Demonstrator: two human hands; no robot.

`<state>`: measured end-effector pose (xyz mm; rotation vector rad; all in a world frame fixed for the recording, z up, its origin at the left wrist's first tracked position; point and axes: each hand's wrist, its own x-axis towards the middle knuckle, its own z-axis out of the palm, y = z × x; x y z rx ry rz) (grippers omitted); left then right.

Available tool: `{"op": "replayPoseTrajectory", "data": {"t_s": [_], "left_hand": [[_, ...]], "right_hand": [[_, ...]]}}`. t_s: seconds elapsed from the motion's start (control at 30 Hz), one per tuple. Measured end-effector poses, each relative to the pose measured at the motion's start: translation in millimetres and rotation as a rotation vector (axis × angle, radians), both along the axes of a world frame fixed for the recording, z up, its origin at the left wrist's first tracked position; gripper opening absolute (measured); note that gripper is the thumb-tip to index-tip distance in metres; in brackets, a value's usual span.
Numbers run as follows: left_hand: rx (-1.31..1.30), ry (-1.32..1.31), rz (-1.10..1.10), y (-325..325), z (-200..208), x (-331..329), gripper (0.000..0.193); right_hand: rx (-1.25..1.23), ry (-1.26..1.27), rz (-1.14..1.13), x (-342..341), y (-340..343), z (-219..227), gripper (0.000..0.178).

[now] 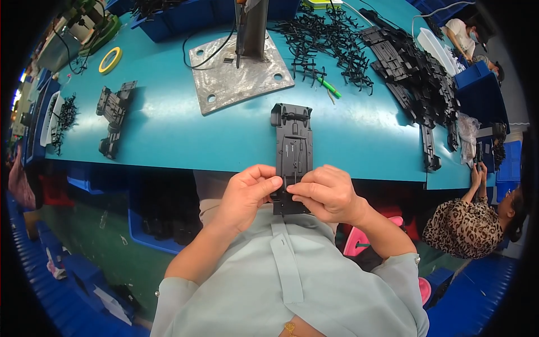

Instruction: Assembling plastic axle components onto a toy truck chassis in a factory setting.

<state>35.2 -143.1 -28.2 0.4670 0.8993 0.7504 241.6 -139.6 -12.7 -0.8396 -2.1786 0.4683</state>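
A black plastic vehicle chassis plate (293, 147) is held lengthwise in front of the person, its far end over the teal worktop (359, 143) and its near end reaching past the front edge toward the lap. That placing probably brings the near end within easy view and leaves room for both hands at its sides. The left hand (247, 195) is closed on the chassis plate's left edge, thumb on top and the other fingers mostly hidden, seemingly to steady it. The right hand (327, 194) comes in from the other side with fingers curled, thumb and forefinger drawn near each other over the plate's near half; I cannot tell whether they are clamped on a small part or only press on the surface. Ahead stands a metal post (256, 31) on a steel base plate (238, 81), apart from the work. Branching black plastic parts (320, 42) are heaped beyond, a green pen (330, 87) beside them, and a pile of black chassis (412, 70) lies at the right, perhaps kept within arm's reach for supply. One similar black chassis piece (115, 109) lies alone at the left, well away from both piles.
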Motion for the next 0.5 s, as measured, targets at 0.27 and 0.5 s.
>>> {"op": "replayPoseTrajectory", "data": {"t_s": [0.27, 0.5], "left_hand": [[-0.037, -0.006, 0.010, -1.8, -0.6, 4.1, 0.017], [-0.030, -0.004, 0.065, -7.5, -2.4, 9.8, 0.014]], "right_hand": [[-0.010, 0.001, -0.023, -0.1, -1.9, 0.9, 0.022], [-0.054, 0.002, 0.037, 1.7, -2.0, 3.6, 0.021]]}}
